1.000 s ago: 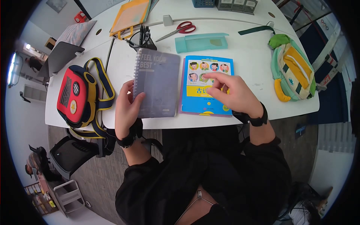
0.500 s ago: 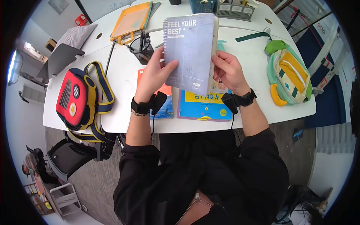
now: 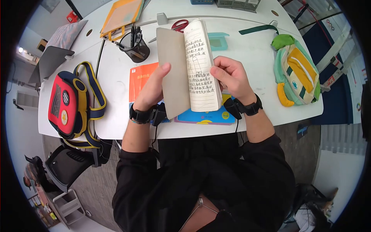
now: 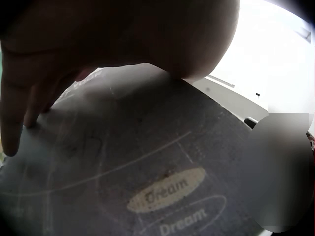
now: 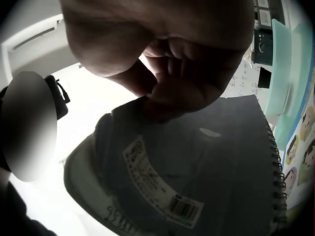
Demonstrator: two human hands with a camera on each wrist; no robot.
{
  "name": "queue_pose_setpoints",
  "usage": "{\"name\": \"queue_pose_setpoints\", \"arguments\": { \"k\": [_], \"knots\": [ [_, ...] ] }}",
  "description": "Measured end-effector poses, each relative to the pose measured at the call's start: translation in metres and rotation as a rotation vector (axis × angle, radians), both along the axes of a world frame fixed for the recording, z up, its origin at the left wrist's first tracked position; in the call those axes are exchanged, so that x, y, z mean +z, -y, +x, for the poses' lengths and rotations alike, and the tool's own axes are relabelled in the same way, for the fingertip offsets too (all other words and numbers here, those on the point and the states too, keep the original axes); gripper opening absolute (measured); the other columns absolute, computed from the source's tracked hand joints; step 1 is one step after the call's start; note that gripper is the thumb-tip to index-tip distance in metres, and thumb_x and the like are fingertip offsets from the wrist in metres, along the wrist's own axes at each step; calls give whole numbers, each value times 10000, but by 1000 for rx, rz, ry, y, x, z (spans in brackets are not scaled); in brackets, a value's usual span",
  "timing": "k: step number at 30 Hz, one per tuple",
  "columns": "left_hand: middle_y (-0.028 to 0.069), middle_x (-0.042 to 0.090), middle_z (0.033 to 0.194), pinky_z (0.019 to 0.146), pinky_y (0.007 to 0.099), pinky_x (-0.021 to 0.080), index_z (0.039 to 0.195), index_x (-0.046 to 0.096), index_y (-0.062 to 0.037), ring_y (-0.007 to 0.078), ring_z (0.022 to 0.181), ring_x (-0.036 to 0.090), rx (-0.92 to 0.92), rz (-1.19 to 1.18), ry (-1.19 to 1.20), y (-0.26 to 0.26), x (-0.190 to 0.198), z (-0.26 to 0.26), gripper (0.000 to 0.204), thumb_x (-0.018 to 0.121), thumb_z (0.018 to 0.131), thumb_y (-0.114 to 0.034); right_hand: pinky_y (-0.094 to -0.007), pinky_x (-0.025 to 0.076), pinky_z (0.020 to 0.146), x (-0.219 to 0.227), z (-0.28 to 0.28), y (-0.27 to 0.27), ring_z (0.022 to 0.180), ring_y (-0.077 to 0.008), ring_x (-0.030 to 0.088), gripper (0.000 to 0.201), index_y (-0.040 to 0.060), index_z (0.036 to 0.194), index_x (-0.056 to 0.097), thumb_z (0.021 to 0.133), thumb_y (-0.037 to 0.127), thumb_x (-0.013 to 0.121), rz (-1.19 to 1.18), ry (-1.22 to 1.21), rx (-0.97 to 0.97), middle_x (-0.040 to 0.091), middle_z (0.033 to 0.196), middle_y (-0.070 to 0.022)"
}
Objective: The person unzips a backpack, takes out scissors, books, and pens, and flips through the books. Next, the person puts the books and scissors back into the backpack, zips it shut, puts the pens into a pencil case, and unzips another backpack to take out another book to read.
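An opened spiral notebook [image 3: 201, 94] is held up over the desk, its lined pages covered in handwriting and a small sketch. My left hand [image 3: 150, 91] holds the front cover [image 3: 176, 77], with the thumb at its left edge and the fingers behind. Those fingers lie along the grey outer cover [image 4: 123, 142], which reads "Dream", in the left wrist view. My right hand [image 3: 235, 79] pinches the pages and back cover at the right edge. A barcode label [image 5: 162, 187] shows on the back cover in the right wrist view. Beneath the notebook lie a blue book [image 3: 208, 116] and an orange book [image 3: 137, 79].
A black mesh pen holder [image 3: 135, 50] stands behind my left hand. Red-handled scissors [image 3: 179, 25] and a teal pencil case [image 3: 218, 41] lie partly hidden behind the notebook. A red backpack [image 3: 69, 102] sits at the left, a green-and-cream bag [image 3: 297, 73] at the right.
The notebook was lifted off the desk, uncovering the orange book, and its cover has swung open to the left. My right hand moved from above the blue book to the notebook's right edge.
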State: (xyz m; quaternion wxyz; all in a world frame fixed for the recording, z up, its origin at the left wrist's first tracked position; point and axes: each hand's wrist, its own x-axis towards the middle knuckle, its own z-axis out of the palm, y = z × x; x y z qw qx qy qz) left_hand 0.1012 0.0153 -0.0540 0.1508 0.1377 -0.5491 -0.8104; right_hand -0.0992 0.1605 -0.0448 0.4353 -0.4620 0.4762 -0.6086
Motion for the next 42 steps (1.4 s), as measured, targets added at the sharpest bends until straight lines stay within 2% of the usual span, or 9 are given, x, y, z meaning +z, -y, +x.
{"name": "queue_pose_setpoints", "arguments": {
  "k": [1,6,9,12,20,26,30,32,42],
  "knots": [
    [145,458,1375,1007,372,419,1441,306,-19,223,1238,481,86,-9,-13,3,0,-3,567,481,960,-264,-186,346,449,-1,0,1,531,-12,450,174,25,844,573,948,165,573,-17,-17,-15,565,691,23],
    [116,546,1245,883,310,495,1395,354,3,185,1085,575,311,-7,41,6,16,-1,547,557,892,-70,-182,358,507,-11,-13,4,590,-12,454,163,4,870,592,947,146,569,-50,48,-48,580,732,16],
    [121,546,1250,904,312,487,1395,349,5,178,1101,565,377,-196,-80,13,11,2,521,520,907,-53,-189,407,648,-15,-24,5,729,-38,508,170,-35,929,612,946,128,565,-134,-13,-212,616,811,-3],
    [124,552,1248,921,312,480,1386,354,13,178,1121,561,481,-308,-158,16,8,2,494,489,913,-36,-191,425,666,-10,-35,5,749,-45,529,172,-37,942,618,950,124,557,-188,-95,-333,625,829,-5],
    [174,376,1445,1087,348,326,1497,154,-3,241,1325,394,601,-830,-105,16,-4,-11,716,452,848,50,-190,417,644,-20,-33,9,710,-43,526,189,-24,918,617,957,146,545,-179,-46,-297,620,804,1],
    [182,339,1478,1092,344,319,1502,145,-3,239,1351,365,604,-834,-133,12,4,-11,738,444,831,75,-220,422,581,-23,-18,13,635,-78,530,201,-18,888,608,953,164,554,-87,-44,-103,599,738,-14],
    [173,391,1442,1076,338,336,1473,227,17,232,1318,403,552,-813,-30,12,3,-7,624,452,891,21,-222,426,570,-22,-15,12,618,-79,528,198,-19,893,606,962,157,547,-92,-104,-87,594,735,-14],
    [149,532,1294,961,286,423,1416,322,31,165,1142,532,591,-652,-131,14,-4,-9,488,466,962,-80,-218,423,568,-22,-15,12,618,-77,527,199,-19,895,606,962,160,550,-89,-118,-90,593,735,-12],
    [128,577,1223,941,292,446,1325,426,43,159,1116,551,602,-429,-99,14,5,-7,408,496,995,-186,-210,413,561,-21,-18,9,618,-65,511,207,-16,881,606,958,170,559,-149,-129,-156,592,727,-7]
  ]
}}
